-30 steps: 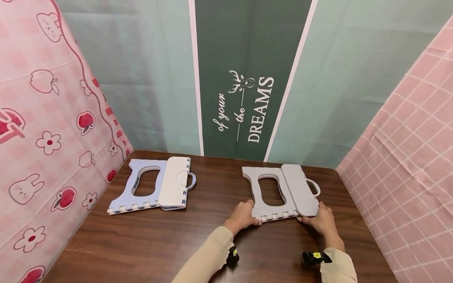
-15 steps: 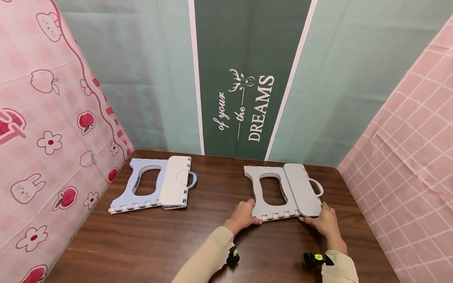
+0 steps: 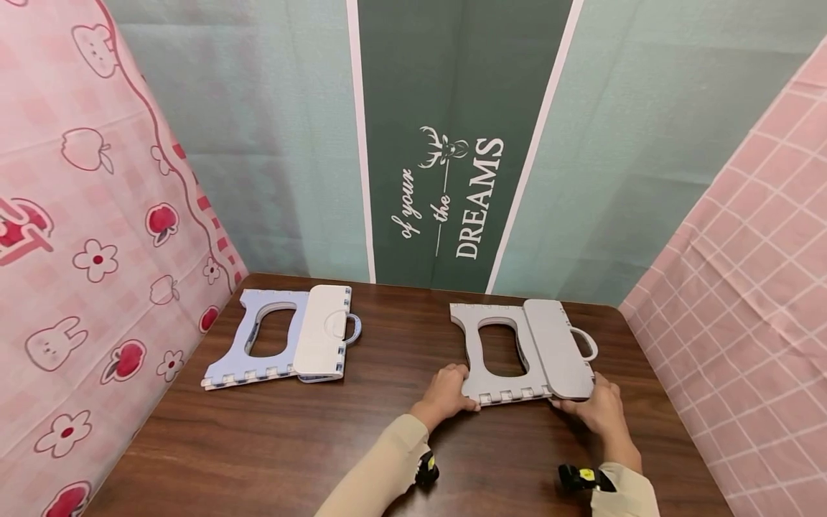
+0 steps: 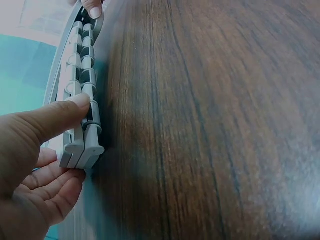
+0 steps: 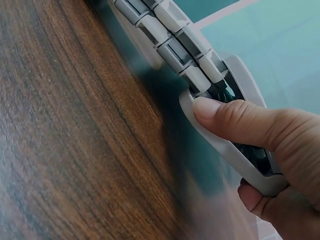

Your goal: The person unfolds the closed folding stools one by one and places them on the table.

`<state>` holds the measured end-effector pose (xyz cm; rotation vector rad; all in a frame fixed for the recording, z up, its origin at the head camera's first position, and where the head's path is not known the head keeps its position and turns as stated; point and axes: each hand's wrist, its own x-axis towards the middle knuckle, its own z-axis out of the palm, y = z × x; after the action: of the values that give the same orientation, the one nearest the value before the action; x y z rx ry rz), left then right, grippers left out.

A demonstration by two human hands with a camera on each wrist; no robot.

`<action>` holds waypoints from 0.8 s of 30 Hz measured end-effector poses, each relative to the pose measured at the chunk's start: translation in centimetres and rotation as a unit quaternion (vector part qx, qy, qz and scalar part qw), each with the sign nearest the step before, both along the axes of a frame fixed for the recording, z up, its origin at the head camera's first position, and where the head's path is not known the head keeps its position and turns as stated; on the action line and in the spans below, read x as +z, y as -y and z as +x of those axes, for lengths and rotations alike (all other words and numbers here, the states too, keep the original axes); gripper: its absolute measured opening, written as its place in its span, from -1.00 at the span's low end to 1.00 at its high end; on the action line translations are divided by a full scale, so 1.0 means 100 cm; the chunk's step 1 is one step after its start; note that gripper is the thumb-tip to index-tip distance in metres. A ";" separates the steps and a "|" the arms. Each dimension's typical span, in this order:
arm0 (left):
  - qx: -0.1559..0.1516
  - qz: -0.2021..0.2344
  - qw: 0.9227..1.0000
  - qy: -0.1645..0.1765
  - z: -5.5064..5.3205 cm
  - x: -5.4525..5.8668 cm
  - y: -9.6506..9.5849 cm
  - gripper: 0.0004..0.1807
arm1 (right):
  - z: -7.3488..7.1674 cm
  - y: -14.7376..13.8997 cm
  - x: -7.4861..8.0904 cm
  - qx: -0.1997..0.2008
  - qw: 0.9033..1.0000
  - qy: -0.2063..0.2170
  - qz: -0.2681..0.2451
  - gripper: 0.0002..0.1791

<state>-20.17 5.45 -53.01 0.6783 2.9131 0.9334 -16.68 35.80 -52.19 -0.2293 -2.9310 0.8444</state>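
Note:
A light grey folding step stool (image 3: pixel 559 350), folded flat, lies at the right of the table with its carry handle pointing right. My left hand (image 3: pixel 446 393) grips the near corner of its leg end. In the left wrist view the left thumb (image 4: pixel 70 112) presses the hinged edge (image 4: pixel 87 70), with fingers curled under the corner. My right hand (image 3: pixel 601 411) holds the near end of the seat panel. In the right wrist view the right thumb (image 5: pixel 232 117) lies over the panel's rim (image 5: pixel 220 142), and a finger curls round the far side.
A second folding step stool (image 3: pixel 321 330), blue and white, lies flat on the left of the brown wooden table (image 3: pixel 271 445). Green cloth (image 3: pixel 439 86) hangs behind the table. Pink patterned cloths stand along the left (image 3: pixel 58 287) and right (image 3: pixel 730 345) sides.
The whole head view has shifted slightly. The grey stool and my right hand have moved a little to the right. Both hands keep their hold on the stool.

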 end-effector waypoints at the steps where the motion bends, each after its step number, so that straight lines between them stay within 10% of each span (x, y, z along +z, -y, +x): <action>1: 0.001 0.001 1.000 0.001 0.000 0.000 -0.001 -0.48 | 0.000 0.000 0.000 -0.002 1.000 -0.003 -0.002 0.24; 24: 0.018 0.036 0.998 0.051 0.001 0.004 -0.007 -0.26 | 0.011 0.005 0.018 -0.037 0.998 -0.030 -0.045 0.08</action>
<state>-20.02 6.17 -52.64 0.5646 2.8249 1.0475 -15.63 35.30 -50.41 -0.3120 -2.8141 0.9563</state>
